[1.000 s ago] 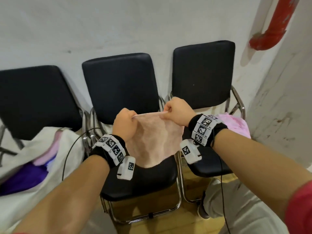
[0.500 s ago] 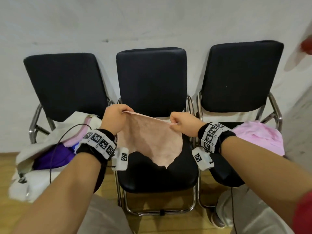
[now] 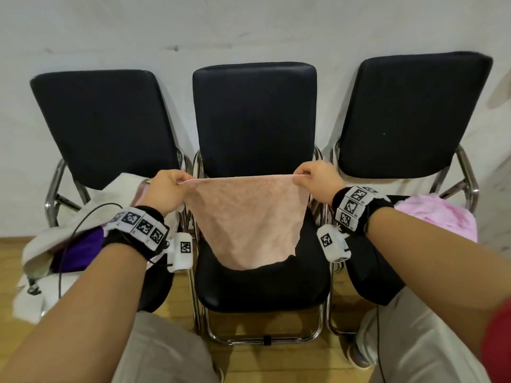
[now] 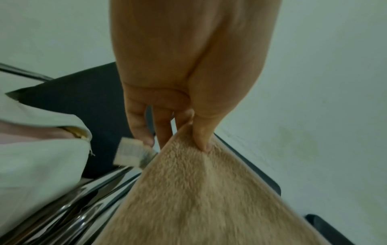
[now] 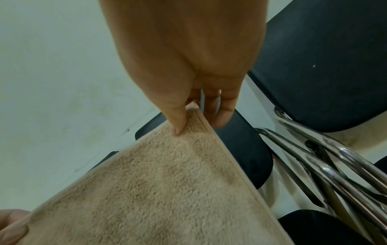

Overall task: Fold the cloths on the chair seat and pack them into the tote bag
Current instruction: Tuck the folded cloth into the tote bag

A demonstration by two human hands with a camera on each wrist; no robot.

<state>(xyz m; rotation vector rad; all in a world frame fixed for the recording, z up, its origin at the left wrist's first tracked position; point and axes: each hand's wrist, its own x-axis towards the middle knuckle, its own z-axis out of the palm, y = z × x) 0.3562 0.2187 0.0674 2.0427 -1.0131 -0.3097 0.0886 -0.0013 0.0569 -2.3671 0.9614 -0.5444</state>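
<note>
We find no legible txt: the wrist bands (image 3: 139,225) carry only b/w square marker codes, and the cloth's sewn tag (image 4: 130,152) is too blurred.

Three black chairs (image 3: 254,288) lined the wall; a tote bag (image 3: 69,222) sat on the left seat, a pink cloth (image 3: 437,217) on the right.

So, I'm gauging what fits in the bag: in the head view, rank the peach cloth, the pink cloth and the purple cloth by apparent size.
1. peach cloth, spread between both hands.
2. pink cloth, bunched.
3. purple cloth, mostly hidden inside the tote bag, so unsure.
</note>
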